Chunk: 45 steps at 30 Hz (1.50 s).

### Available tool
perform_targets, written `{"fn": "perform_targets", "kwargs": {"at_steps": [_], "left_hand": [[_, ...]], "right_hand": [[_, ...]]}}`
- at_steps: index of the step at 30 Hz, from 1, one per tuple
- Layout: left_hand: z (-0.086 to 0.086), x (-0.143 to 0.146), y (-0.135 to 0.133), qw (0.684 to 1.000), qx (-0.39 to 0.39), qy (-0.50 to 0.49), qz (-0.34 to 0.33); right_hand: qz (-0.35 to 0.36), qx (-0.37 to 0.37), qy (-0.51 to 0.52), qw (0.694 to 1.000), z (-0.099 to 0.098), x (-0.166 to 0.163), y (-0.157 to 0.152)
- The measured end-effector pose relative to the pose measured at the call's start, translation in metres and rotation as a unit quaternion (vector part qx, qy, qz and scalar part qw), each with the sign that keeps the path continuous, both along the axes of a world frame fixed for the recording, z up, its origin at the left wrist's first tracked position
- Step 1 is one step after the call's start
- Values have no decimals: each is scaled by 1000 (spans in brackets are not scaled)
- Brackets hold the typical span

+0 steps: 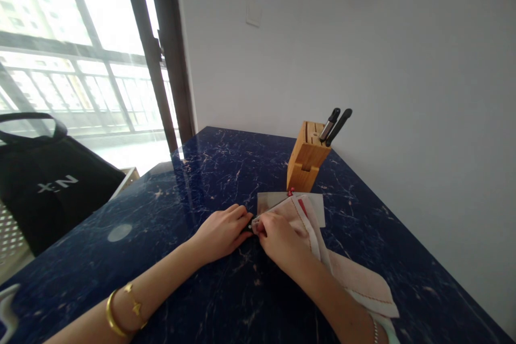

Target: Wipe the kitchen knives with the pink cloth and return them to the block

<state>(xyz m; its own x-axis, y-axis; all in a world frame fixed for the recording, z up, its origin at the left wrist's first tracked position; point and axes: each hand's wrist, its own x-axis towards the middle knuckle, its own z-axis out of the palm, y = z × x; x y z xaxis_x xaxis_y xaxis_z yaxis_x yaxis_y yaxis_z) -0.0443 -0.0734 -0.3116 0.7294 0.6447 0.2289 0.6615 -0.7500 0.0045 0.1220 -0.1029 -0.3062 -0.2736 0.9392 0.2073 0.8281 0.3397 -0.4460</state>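
A cleaver with a wide steel blade (269, 201) lies flat on the dark blue marble table (193, 183). Its black handle sits under my left hand (221, 232), whose fingers curl round it. My right hand (280, 239) is closed on a pale pink cloth (355, 277) with orange stitching. It presses the cloth against the blade close to the handle. The cloth trails back along the table under my right forearm.
A wooden knife block (307, 158) with two black-handled knives (335, 124) stands just behind the blade, near the white wall. A black bag (48, 183) sits off the table's left side by the window. A small pale disc (120, 232) shows on the tabletop at left.
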Motion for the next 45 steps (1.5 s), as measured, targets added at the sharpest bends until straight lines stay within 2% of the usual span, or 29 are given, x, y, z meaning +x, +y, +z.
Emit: {"fn": "perform_targets", "kwargs": {"at_steps": [9,16,21,28,33,45], "left_hand": [[0,-1,1,1000,2,4,4],[-1,0,0,1000,-3,-3,9],[-1,0,0,1000,3,-2,5],[0,0,1,1000,-5,-5,5],[0,0,1,1000,-2,1,5],[-1,-1,1,1000,-11,-5,0]], "right_hand": [[-71,27,76,994,-1,-5,8],[-65,1,29,997,0,-4,5],[-67,33,75,994,2,-2,9],[-24,28,26,999,-3,-1,5],[-34,66,25,997,-1,-2,6],[-23,4,-22,999,-5,-1,2]]}}
